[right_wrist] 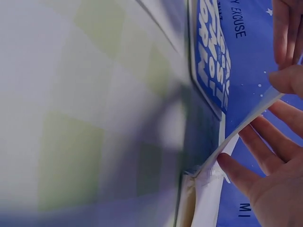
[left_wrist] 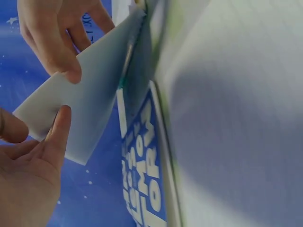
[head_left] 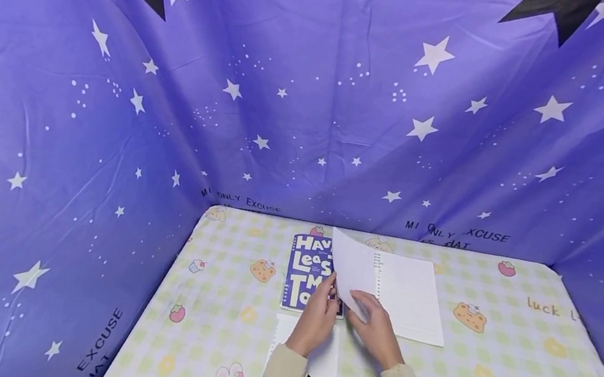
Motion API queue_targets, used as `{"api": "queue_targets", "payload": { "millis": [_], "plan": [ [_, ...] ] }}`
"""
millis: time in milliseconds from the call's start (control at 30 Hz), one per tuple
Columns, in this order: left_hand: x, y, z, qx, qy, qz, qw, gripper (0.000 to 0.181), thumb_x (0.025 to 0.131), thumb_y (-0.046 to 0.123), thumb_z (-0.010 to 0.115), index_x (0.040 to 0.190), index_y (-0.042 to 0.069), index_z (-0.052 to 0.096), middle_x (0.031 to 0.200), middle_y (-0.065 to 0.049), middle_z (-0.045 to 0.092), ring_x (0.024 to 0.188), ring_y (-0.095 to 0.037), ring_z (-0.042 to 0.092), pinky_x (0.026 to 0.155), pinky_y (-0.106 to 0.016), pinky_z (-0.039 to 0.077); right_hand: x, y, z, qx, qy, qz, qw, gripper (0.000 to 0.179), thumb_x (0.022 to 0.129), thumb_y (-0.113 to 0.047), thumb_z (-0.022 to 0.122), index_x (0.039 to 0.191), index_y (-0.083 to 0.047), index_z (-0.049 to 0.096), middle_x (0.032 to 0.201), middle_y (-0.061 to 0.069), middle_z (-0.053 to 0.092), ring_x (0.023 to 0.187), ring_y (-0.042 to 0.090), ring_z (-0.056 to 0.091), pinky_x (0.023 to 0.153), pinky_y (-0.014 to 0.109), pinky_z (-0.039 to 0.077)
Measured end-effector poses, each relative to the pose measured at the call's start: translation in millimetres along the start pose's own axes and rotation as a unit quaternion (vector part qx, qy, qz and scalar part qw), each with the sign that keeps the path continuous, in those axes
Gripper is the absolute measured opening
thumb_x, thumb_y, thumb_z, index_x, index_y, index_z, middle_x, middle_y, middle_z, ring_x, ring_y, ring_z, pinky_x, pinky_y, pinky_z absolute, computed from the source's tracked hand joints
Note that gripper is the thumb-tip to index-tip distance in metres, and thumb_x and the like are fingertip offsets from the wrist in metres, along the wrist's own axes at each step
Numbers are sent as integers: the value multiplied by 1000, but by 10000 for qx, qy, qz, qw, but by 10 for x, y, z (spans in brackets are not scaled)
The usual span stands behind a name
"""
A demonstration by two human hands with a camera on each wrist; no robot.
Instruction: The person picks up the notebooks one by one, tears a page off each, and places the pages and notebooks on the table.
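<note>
An open spiral notebook [head_left: 408,300] lies at the middle right of the table, its lined right-hand page flat. A white page [head_left: 352,263] on its left side stands raised and bowed. My left hand [head_left: 317,316] pinches this page near its free edge; in the left wrist view, a finger lies on the face of the raised page [left_wrist: 90,113]. My right hand [head_left: 375,327] holds the same page by its lower edge, with fingers [right_wrist: 262,146] against it in the right wrist view. Just left, partly covered, is a purple notebook [head_left: 298,278] with large white letters.
Another white lined page [head_left: 322,372] lies nearest me, under my left forearm. A checked tablecloth [head_left: 508,372] with cartoon prints covers the table. Purple star-patterned curtains [head_left: 312,119] rise at the back and both sides.
</note>
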State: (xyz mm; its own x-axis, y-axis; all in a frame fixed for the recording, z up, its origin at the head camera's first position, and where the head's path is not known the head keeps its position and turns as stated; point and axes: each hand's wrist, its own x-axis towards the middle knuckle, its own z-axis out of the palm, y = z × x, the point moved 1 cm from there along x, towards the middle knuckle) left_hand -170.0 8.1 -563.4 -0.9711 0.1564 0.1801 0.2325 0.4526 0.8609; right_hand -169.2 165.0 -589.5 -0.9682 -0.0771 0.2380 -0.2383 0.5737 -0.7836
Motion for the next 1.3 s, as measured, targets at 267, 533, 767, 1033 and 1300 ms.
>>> {"api": "queue_targets", "payload": {
  "millis": [267,533,767,1033,1300],
  "plan": [
    [-32,-164,-77,-480,123,-525,9974,48,100,6,41,148,-1,40,125,-19,61,102,-17,60,93,-34,53,-41,56,49,-382,-372,117,9985,36,87,-8,74,122,-1,67,131,18,62,126,40,53,111,55,40],
    [-52,-345,-92,168,492,-792,9955,44,93,2,54,137,-5,53,108,-14,61,92,-13,56,86,-34,54,-83,103,58,-530,-665,247,9961,29,87,-5,72,116,-1,70,129,19,62,126,39,53,111,54,40],
    [-86,-438,-56,491,708,-572,9946,38,86,-3,64,124,-7,62,118,-19,64,108,-32,64,98,-42,53,-98,144,78,-616,-868,290,9939,29,87,-3,71,115,-1,70,132,20,59,129,40,50,113,55,37],
    [-103,-516,-18,923,566,-557,9926,37,84,0,68,121,-4,65,124,-18,63,120,-36,58,107,-47,45,-108,142,75,-689,-853,198,9938,28,86,-2,72,113,-1,71,132,18,59,129,39,49,111,55,38],
    [-91,-486,9,950,513,-673,9919,34,84,2,69,118,1,69,126,-16,61,122,-34,54,109,-48,44,-27,100,-41,-389,-1212,222,9916,30,89,-4,69,119,0,67,133,20,59,130,43,49,112,57,37]
  ]
}}
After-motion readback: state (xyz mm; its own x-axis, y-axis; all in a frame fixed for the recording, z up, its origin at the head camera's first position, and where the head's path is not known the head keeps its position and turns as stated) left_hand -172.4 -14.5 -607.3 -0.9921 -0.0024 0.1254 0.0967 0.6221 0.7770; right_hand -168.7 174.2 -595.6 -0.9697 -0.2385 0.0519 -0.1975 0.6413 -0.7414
